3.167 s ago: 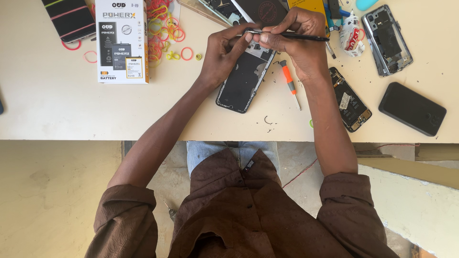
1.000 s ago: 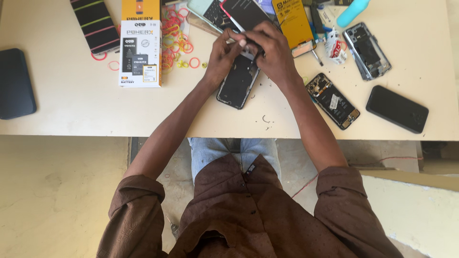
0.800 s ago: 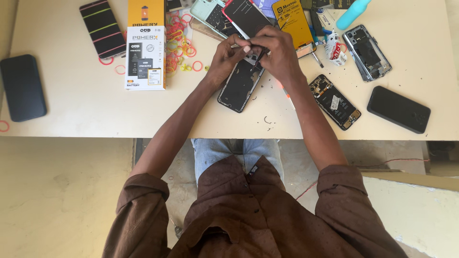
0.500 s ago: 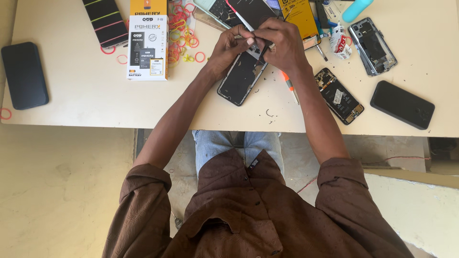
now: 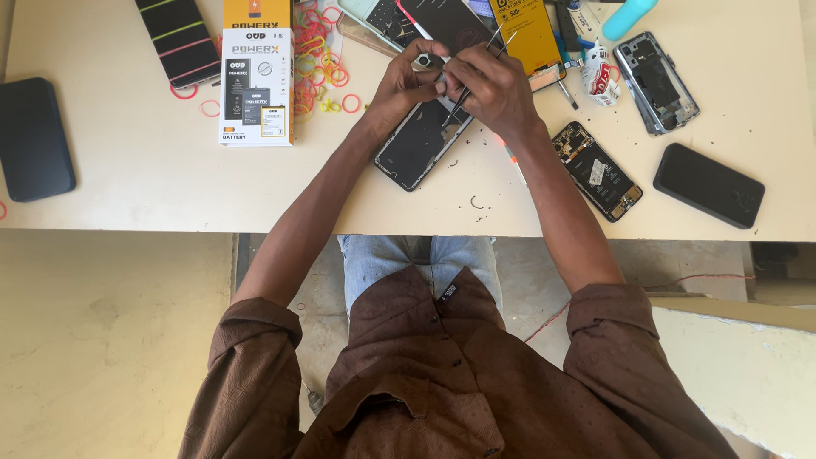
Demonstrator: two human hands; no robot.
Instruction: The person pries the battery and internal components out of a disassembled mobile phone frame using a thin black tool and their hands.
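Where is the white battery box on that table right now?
In the head view, the white battery box lies on the table's far left part, left of the left hand, between a striped phone and a heap of coloured rubber bands.

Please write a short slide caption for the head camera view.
Both hands, right hand holding tweezers, left hand steadying, work over an opened phone.

A white and grey rectangular box (image 5: pixel 257 87) lies far left on the counter (image 5: pixel 127 187), an orange box (image 5: pixel 256 13) just beyond it. A yellow flat package (image 5: pixel 529 34) lies far centre-right.
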